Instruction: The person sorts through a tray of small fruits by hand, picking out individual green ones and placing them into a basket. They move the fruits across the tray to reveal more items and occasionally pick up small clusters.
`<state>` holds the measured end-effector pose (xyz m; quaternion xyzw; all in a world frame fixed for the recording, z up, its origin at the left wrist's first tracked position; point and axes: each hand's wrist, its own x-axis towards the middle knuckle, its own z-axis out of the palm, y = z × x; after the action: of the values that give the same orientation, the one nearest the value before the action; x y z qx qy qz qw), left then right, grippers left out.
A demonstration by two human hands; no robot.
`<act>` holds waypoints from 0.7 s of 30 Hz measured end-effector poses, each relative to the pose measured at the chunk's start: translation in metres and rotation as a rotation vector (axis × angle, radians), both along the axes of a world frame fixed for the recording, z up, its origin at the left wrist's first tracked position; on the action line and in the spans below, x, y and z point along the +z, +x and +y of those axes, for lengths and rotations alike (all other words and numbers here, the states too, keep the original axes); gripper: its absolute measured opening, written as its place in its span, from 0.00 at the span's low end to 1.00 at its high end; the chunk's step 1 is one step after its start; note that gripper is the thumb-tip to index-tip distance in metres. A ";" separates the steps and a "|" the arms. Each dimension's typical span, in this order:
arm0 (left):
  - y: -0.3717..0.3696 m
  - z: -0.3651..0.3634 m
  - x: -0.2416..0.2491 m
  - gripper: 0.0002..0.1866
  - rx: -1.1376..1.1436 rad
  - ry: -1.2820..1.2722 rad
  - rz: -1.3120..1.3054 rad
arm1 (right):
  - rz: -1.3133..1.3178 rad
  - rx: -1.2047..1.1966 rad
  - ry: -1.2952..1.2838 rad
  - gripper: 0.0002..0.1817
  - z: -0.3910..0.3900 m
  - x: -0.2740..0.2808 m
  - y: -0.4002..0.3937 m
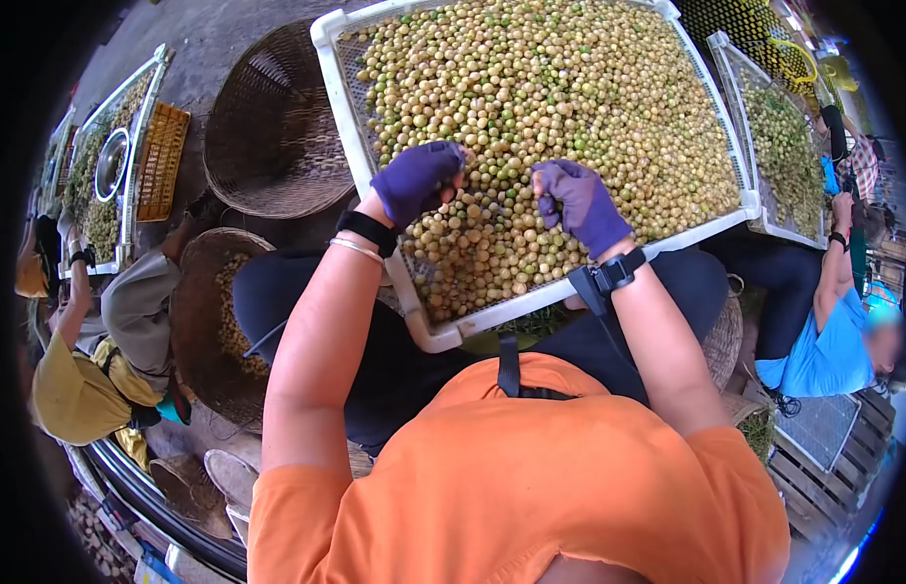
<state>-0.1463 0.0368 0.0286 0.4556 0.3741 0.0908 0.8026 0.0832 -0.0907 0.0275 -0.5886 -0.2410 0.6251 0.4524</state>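
Small round fruits (531,88), tan-yellow with some green ones, cover a mesh tray (367,180) with a white frame, which lies across my lap. Both hands are over the near half of the tray and wear purple gloves that leave fingertips bare. My left hand (421,183) is closed, its fingers curled inward just above the fruits. Facing it across a short gap, my right hand (581,206) is closed too, with thumb and fingers drawn together. Whatever either hand holds is hidden by the fingers.
A large woven basket (268,117) stands left of the tray, and a second basket (204,321) with fruits in it is beside my left leg. Co-workers sit on both sides, one in a blue shirt (831,350) at a fruit tray (784,146). A yellow crate (164,161) stands farther left.
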 end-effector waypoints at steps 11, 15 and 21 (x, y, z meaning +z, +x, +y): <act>0.025 -0.010 -0.002 0.13 -0.523 0.950 0.546 | -1.796 0.816 0.272 0.06 0.020 -0.020 -0.038; 0.025 -0.026 -0.025 0.12 -0.685 1.193 0.749 | -1.736 0.799 0.330 0.07 0.021 -0.017 -0.037; 0.012 -0.012 -0.012 0.11 -0.243 1.004 0.541 | -0.340 0.194 0.091 0.12 0.010 -0.004 -0.003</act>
<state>-0.1343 0.0245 0.0163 0.8270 0.4221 0.0448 0.3687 0.0798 -0.0802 0.0240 -0.6386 -0.3976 0.5457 0.3692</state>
